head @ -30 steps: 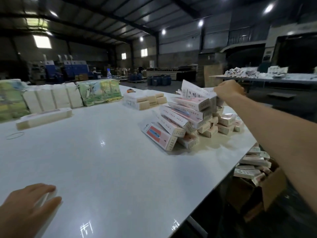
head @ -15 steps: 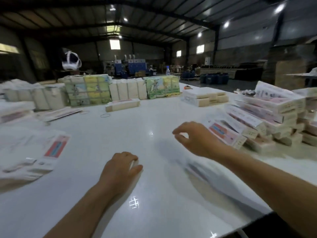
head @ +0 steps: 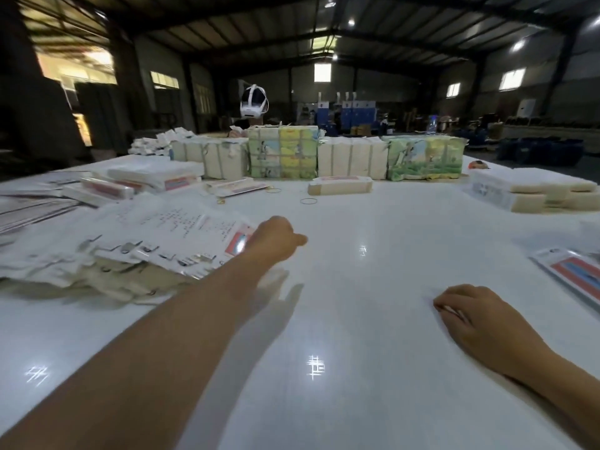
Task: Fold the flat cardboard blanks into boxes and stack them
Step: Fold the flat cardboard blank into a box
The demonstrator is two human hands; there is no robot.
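Note:
A loose pile of flat white cardboard blanks (head: 152, 241) spreads over the left side of the white table (head: 341, 319). My left hand (head: 276, 240) reaches out to the right edge of the top blank, by its red and blue stripe. Its knuckles face me and hide the fingers, so a grip on the blank cannot be made out. My right hand (head: 470, 315) rests on the bare table at the right, fingers loosely curled, holding nothing. One printed box (head: 581, 276) with a red and blue label lies at the right edge.
Wrapped bundles (head: 282, 154) line the far side of the table, with a single folded box (head: 340, 189) in front of them. A rubber band (head: 308, 201) lies near it. Low stacks of blanks (head: 532, 193) sit far right, more flat stock (head: 107, 186) far left.
The view swung left, away from the stack of folded boxes. My left hand moved forward from the table to the blank pile. My right hand dropped onto the table at the right.

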